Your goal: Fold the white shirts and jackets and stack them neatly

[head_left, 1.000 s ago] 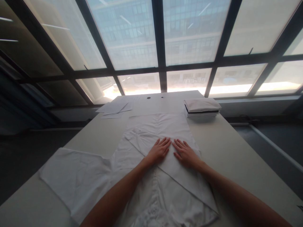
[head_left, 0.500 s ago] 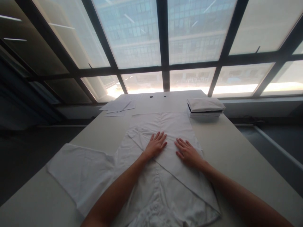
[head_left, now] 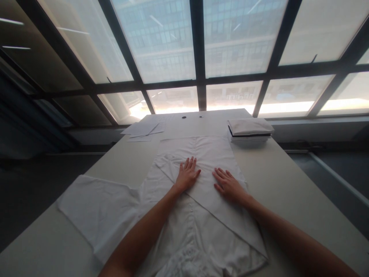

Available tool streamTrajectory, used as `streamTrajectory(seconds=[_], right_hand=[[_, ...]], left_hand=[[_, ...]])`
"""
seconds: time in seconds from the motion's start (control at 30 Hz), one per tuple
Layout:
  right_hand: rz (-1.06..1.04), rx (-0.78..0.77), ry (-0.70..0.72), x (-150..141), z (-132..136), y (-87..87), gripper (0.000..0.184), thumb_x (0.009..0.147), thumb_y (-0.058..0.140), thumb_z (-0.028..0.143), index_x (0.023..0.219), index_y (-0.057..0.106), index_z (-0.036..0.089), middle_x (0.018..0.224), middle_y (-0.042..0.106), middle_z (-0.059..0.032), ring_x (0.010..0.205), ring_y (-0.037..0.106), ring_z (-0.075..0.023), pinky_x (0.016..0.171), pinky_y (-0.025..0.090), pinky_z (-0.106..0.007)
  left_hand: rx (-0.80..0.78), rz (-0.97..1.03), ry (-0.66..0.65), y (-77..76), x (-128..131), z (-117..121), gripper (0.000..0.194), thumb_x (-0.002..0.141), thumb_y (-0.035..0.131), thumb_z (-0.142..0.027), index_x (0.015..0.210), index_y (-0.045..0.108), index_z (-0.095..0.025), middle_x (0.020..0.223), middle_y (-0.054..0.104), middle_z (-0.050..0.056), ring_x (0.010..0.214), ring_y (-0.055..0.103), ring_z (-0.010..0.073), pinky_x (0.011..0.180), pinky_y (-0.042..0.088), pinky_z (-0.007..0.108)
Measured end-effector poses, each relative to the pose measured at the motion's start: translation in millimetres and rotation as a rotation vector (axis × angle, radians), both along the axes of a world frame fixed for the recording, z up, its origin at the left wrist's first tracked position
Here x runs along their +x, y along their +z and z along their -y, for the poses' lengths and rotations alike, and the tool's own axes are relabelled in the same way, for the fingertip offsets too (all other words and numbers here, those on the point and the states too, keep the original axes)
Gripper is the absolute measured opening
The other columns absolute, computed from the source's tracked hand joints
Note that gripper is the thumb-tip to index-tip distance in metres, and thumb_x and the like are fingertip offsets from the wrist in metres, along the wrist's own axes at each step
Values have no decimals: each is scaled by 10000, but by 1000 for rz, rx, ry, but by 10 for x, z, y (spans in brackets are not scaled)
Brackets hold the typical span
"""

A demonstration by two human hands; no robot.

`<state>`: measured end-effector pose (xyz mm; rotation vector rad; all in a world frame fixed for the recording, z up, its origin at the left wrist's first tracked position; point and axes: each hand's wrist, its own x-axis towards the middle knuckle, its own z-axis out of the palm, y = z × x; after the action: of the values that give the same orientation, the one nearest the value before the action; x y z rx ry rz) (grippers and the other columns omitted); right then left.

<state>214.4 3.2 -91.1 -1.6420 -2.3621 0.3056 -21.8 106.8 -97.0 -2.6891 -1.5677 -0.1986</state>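
Note:
A white buttoned shirt (head_left: 211, 227) lies spread on the table, its gathered collar end toward me. One sleeve (head_left: 103, 207) stretches out to the left; the other is folded slantwise across the body. My left hand (head_left: 187, 176) rests flat on the cloth near the end of the folded sleeve, fingers spread. Pressed flat on the right part of the shirt is my right hand (head_left: 229, 185), its fingers stretched out. Neither hand grips anything. My forearms cover parts of the shirt's sides.
The shirt lies on a white table (head_left: 138, 157). Sheets of paper (head_left: 142, 129) are at the back left. A stack of folded cloth (head_left: 250, 130), with a dark layer in it, stands at the back right. Large framed windows (head_left: 198, 46) rise beyond the table.
My left hand has shifted slightly left and away from me over the cloth, its fingers now pointing more straight ahead. My right hand stays in place.

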Motion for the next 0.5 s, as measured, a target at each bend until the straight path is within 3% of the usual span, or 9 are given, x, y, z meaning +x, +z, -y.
streamTrajectory(seconds=[0.27,0.5], right_hand=[[-2,0,-6,1,7,12,616,1012,353,421,1559,348,137,1639,251,-110,1523,192,-223,1236,150,-434],[9,5,-10,1,2,-3,611,1009,366,411,1556,355,140,1641,248,-100,1522,194,-221,1238,147,-428]], left_hand=[[-24,-1,451,59,-376,-329,705,1029,262,-533,1573,280,-85,1647,190,171,1525,143,353,1189,170,622],[-17,23,414,40,-663,-559,650,1037,259,-507,1555,342,-124,1627,280,139,1510,227,316,1202,214,557]])
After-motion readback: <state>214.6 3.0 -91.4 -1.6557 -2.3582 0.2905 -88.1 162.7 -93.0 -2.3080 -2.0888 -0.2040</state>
